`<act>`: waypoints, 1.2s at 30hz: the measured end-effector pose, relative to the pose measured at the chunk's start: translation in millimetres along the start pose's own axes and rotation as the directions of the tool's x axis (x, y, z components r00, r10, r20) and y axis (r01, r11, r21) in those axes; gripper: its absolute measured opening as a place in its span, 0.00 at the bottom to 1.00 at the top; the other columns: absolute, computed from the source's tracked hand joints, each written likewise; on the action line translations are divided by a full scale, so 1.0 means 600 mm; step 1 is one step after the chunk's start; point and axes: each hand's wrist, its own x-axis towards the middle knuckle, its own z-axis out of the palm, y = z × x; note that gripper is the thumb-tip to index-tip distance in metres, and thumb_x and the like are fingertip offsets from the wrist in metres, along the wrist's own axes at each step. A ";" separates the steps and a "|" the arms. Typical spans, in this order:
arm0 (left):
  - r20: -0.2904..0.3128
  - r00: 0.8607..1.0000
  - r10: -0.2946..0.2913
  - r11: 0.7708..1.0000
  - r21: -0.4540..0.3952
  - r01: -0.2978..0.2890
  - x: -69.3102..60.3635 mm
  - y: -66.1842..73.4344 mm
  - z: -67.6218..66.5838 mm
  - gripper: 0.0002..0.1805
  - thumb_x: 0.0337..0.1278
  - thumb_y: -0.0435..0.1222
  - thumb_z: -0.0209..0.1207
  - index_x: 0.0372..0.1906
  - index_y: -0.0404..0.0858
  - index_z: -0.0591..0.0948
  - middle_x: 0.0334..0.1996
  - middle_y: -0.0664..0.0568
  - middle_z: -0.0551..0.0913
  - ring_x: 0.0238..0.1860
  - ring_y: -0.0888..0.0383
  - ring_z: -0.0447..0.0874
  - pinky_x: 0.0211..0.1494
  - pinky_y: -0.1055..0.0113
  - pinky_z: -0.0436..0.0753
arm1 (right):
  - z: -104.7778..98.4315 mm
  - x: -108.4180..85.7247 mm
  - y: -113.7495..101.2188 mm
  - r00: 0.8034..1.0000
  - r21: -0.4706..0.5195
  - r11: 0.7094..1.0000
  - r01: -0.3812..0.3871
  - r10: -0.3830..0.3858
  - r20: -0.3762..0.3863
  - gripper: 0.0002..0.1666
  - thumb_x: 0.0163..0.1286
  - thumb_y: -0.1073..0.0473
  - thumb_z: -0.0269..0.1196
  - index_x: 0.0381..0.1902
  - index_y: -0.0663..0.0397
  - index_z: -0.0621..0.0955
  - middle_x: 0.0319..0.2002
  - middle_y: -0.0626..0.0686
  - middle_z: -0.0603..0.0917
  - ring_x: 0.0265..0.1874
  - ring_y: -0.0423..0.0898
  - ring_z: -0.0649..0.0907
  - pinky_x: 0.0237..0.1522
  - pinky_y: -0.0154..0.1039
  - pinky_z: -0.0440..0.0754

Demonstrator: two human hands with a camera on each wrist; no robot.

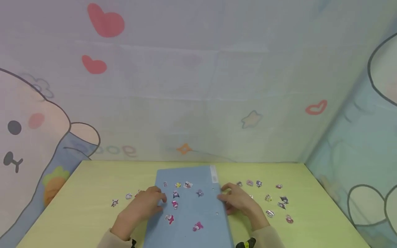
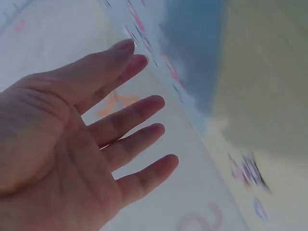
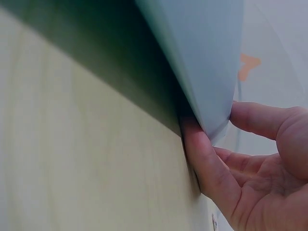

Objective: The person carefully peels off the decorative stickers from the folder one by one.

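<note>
Blue folder [image 1: 188, 210] — right hand [image 1: 238, 200] pinches its edge, finger beneath, apparently propping it off the surface [image 1: 77, 206]. Left hand [image 1: 145, 204] (fingers loosely spread): by the opposite edge.

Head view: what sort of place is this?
Probably a makeshift craft corner: a yellowish table, scattered stickers, and a cartoon-printed cloth hanging behind.

The left grip [image 2: 82, 149] is relaxed, its fingers [image 2: 144, 180] parted and nearly straight; the right grip [image 3: 269, 185] pinches, thumb [image 3: 260, 118] opposite bent fingers. Both wrists [image 1: 123, 225] angle inward.
</note>
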 end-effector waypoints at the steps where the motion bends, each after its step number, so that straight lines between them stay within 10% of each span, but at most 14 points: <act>1: 0.010 1.000 0.028 1.000 0.000 -0.028 0.002 0.012 0.005 0.09 0.48 0.32 0.72 0.36 0.42 0.86 0.40 0.49 0.80 0.47 0.48 0.78 0.47 0.45 0.78 | 0.000 -0.002 0.000 1.000 -0.001 1.000 -0.003 0.003 -0.002 0.29 0.66 0.61 0.64 0.61 0.68 0.69 0.34 0.60 0.79 0.24 0.52 0.82 0.27 0.48 0.85; 11: 0.067 0.977 0.202 0.979 0.018 -0.203 0.021 0.103 0.033 0.12 0.48 0.37 0.72 0.40 0.45 0.86 0.41 0.54 0.80 0.45 0.56 0.78 0.49 0.60 0.80 | -0.001 -0.003 -0.002 1.000 0.002 1.000 -0.006 0.006 -0.007 0.29 0.66 0.62 0.64 0.61 0.68 0.69 0.34 0.60 0.79 0.24 0.52 0.82 0.26 0.47 0.84; 18: 0.165 0.976 0.144 0.989 -0.018 -0.143 0.031 0.145 0.053 0.10 0.52 0.39 0.71 0.42 0.50 0.86 0.42 0.59 0.80 0.43 0.62 0.77 0.51 0.65 0.79 | 0.002 -0.005 0.000 1.000 0.007 1.000 -0.011 0.011 -0.007 0.29 0.66 0.62 0.65 0.61 0.68 0.69 0.35 0.60 0.79 0.25 0.53 0.82 0.26 0.47 0.85; 36: 0.110 0.981 0.162 0.984 0.060 -0.169 0.034 0.171 0.062 0.09 0.53 0.37 0.70 0.27 0.49 0.79 0.34 0.61 0.72 0.34 0.63 0.69 0.36 0.68 0.76 | 0.003 -0.005 -0.004 1.000 0.007 1.000 0.006 -0.006 -0.010 0.29 0.66 0.62 0.64 0.60 0.69 0.69 0.34 0.61 0.79 0.24 0.53 0.83 0.26 0.48 0.85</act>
